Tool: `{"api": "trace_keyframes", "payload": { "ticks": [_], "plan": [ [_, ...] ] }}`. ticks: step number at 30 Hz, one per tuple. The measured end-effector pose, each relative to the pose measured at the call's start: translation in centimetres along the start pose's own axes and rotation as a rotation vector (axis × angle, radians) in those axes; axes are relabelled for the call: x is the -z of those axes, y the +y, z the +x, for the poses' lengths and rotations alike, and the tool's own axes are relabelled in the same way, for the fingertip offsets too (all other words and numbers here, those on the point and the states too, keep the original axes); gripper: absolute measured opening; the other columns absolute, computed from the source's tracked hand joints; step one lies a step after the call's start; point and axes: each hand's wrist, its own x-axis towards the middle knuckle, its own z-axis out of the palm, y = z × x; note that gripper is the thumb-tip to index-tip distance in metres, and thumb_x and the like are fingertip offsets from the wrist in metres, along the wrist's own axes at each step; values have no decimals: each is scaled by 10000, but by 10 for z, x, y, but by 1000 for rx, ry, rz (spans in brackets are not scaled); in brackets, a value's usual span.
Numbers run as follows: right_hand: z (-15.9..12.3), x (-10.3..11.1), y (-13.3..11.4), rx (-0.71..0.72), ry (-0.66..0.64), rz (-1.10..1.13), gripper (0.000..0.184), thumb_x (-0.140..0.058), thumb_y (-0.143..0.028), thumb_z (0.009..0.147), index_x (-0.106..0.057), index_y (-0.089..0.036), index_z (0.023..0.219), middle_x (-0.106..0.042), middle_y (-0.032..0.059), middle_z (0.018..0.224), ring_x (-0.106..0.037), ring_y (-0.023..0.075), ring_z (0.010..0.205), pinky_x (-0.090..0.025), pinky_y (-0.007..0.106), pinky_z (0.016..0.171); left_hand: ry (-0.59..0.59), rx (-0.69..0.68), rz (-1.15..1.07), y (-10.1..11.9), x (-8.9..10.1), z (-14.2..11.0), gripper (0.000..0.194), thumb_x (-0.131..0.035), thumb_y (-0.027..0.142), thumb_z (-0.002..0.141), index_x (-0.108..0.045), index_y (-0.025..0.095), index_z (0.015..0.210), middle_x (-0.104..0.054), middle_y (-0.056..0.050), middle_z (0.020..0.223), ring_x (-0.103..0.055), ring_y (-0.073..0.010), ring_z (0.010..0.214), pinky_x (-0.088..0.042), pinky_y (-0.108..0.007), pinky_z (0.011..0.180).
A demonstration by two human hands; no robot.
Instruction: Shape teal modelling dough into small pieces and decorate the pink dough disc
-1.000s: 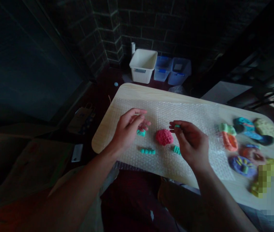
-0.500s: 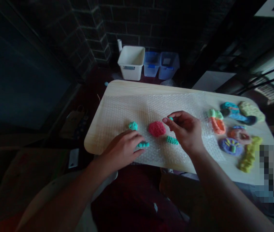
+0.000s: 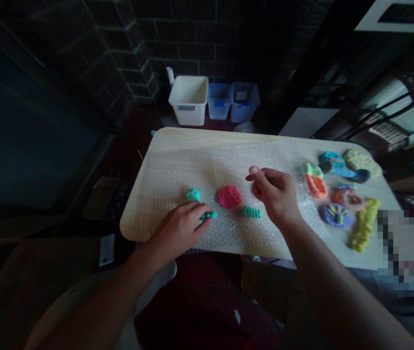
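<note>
My left hand (image 3: 183, 223) rests low over the bubble wrap (image 3: 170, 170), thumb and fingers closed around a short row of teal clay balls (image 3: 212, 214), partly covered by the fingers. Raised above the wrap, my right hand (image 3: 274, 192) has its thumb pressed against the curled fingers; the small teal clay piece seen there earlier is hidden now. Between the hands lies a bumpy red clay lump (image 3: 229, 196). A teal block of little clay balls (image 3: 252, 212) sits just below it, and a rounded teal clay lump (image 3: 192, 194) is beyond my left hand.
On the table's right side stand several coloured clay pieces, among them a purple disc (image 3: 336, 215), an orange and green piece (image 3: 315, 185) and a yellow strip (image 3: 365, 224). A white bin (image 3: 189, 99) and two blue-tinted tubs (image 3: 245, 102) are on the floor behind the table (image 3: 130, 218).
My view has shifted slightly. The right thumb has moved up along the fingers, and the teal bit in that pinch has gone out of sight. My left fingers have closed in on the teal row.
</note>
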Motion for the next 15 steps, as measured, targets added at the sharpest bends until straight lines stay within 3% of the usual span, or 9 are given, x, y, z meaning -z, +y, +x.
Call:
{"api": "trace_keyframes", "payload": {
  "ticks": [3,5,8,10,12,15],
  "plan": [
    [1,0,4,0,-15,40,394,-967,-513,722,-794,-179,837,-688,7,624,-591,135,521,-483,282,492,66,-12,-35,2,4,1,142,-656,241,1029,-735,173,1125,-790,-90,1071,-754,-253,990,-585,-396,886],
    [2,-1,8,-40,-55,114,422,-975,-484,716,-806,-182,959,-792,50,790,-729,183,675,-620,333,658,112,-35,-57,4,6,3,149,-663,229,1025,-730,186,1151,-799,-84,1104,-758,-246,1012,-583,-381,893],
    [3,-5,12,-111,-127,223,410,-907,-489,812,-786,-183,1056,-836,98,1023,-814,230,902,-663,421,911,148,-56,-74,4,8,4,175,-658,216,1028,-726,194,1187,-803,-82,1137,-760,-238,1044,-580,-373,921],
    [2,-8,14,-135,-164,267,402,-865,-505,854,-768,-188,1082,-835,105,1073,-822,244,959,-650,453,981,150,-57,-68,4,9,4,171,-659,216,1027,-732,196,1180,-805,-82,1123,-762,-237,1029,-582,-372,915],
    [1,-11,13,-146,-191,282,419,-832,-542,873,-748,-198,1096,-838,98,1040,-825,240,928,-663,442,939,148,-52,-60,4,9,4,164,-664,213,1023,-737,199,1169,-806,-82,1105,-762,-237,1010,-586,-371,899],
    [-1,-14,9,-175,-219,237,458,-789,-611,889,-736,-190,1061,-831,80,866,-796,203,725,-666,349,707,142,-51,-65,3,9,4,158,-665,212,1021,-738,199,1160,-805,-81,1097,-759,-240,1009,-588,-375,894]
  ]
}}
